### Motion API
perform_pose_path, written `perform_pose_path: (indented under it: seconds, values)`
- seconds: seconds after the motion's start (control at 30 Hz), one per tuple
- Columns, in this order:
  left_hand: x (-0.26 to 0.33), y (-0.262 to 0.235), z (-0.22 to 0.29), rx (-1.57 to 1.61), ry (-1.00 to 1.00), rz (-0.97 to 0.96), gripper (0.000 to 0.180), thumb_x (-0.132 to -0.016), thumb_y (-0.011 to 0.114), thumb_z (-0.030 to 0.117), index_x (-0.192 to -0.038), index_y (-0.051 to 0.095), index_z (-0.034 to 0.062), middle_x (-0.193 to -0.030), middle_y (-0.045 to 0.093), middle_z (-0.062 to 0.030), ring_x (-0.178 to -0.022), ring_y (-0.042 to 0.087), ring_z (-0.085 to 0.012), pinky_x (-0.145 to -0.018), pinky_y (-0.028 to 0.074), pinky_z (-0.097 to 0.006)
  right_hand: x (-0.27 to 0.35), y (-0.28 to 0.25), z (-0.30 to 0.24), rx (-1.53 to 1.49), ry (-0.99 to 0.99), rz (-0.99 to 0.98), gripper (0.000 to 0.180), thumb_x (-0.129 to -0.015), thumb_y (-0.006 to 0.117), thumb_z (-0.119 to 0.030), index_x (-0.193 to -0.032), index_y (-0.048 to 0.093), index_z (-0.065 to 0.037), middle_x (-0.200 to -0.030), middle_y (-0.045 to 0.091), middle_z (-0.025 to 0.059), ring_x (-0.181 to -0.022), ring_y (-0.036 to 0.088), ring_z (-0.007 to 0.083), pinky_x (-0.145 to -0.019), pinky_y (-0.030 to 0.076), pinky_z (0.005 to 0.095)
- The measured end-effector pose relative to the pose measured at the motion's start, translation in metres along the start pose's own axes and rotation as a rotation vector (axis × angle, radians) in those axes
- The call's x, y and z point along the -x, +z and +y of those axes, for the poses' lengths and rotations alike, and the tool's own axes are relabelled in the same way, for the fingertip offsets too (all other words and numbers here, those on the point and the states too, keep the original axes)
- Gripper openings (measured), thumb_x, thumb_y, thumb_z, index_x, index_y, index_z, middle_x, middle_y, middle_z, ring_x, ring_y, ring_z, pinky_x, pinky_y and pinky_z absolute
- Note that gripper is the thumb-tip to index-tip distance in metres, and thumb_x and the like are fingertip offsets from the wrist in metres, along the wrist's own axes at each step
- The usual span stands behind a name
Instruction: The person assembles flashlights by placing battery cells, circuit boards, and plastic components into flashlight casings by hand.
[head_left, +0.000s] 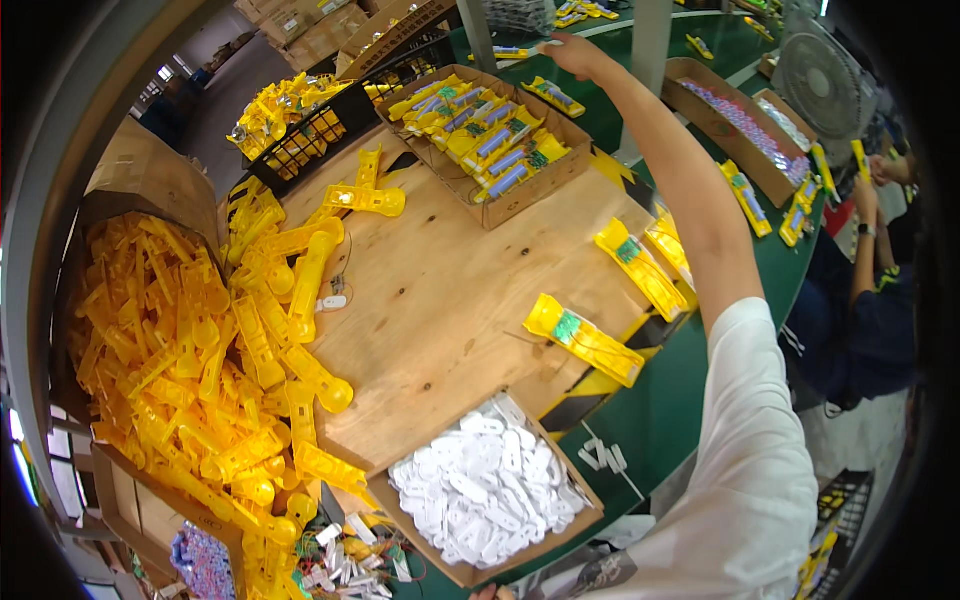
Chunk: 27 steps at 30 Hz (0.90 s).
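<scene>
My right arm stretches far across the bench. My right hand (577, 58) is over the green surface behind the cardboard tray, its fingers drawn together with a small pale bit at the tips that I cannot make out. Just left of it lies a yellow piece (511, 53). Of my left hand (490, 593) only a sliver shows at the bottom edge, below the box of white plastic parts (490, 480); its fingers are mostly hidden. Yellow housings with green circuit boards, one (585, 340) nearest, lie at the bench's right edge.
Loose yellow housings (160, 320) spill from a large carton at left. A cardboard tray (540, 190) holds housings with blue cylinders. A black crate (300, 150) stands behind. Past my arm are a long box of small cylinders (735, 120), a fan (822, 80) and another person's hands (880, 175).
</scene>
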<state>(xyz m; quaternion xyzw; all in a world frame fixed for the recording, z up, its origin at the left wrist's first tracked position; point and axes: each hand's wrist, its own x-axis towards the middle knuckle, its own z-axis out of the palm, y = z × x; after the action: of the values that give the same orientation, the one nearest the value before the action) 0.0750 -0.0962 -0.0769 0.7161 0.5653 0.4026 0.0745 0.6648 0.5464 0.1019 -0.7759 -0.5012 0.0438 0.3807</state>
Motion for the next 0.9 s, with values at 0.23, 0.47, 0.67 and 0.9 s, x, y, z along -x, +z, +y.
perform_pose_path:
  seconds: [0.23,0.47,0.67,0.9]
  values:
    - [-0.012,-0.007,-0.004,0.000,0.086,0.036,0.015,-0.082,0.067,0.004,-0.095,0.062,0.0021,-0.067,0.058,-0.0057,-0.046,0.049,-0.0159,-0.046,0.037,-0.026,0.153,-0.076,-0.149,-0.057,-0.393,-0.272,0.037,-0.090,0.067,-0.034,-0.113,0.070,-0.004,-0.095,0.074,0.0130,-0.086,0.071,0.0238,-0.078,0.057,0.0362]
    - [-0.015,-0.018,0.000,0.175,0.031,0.060,0.019,-0.078,0.068,0.000,-0.096,0.062,0.0034,-0.073,0.064,-0.0090,-0.047,0.051,-0.0170,-0.047,0.039,-0.028,0.189,-0.018,-0.152,0.299,-0.641,-0.339,0.022,-0.084,0.067,-0.023,-0.098,0.076,-0.008,-0.092,0.074,0.0149,-0.089,0.071,0.0308,-0.082,0.056,0.0396]
    - [-0.018,-0.028,0.008,0.319,-0.233,0.064,0.020,-0.078,0.068,-0.002,-0.097,0.064,0.0005,-0.069,0.064,-0.0112,-0.054,0.062,-0.0196,-0.050,0.046,-0.027,0.258,0.050,-0.217,-0.013,-0.633,-0.546,0.027,-0.088,0.067,-0.020,-0.109,0.071,-0.004,-0.091,0.074,0.0110,-0.079,0.070,0.0173,-0.073,0.056,0.0336]
    - [-0.030,-0.032,0.003,0.342,-0.170,0.009,0.021,-0.077,0.070,-0.003,-0.098,0.065,-0.0006,-0.069,0.063,-0.0102,-0.055,0.063,-0.0182,-0.051,0.048,-0.027,0.415,0.161,-0.323,0.283,-0.565,-1.092,0.054,-0.082,0.068,-0.050,-0.101,0.071,0.001,-0.091,0.071,0.0156,-0.079,0.071,0.0226,-0.070,0.057,0.0385]
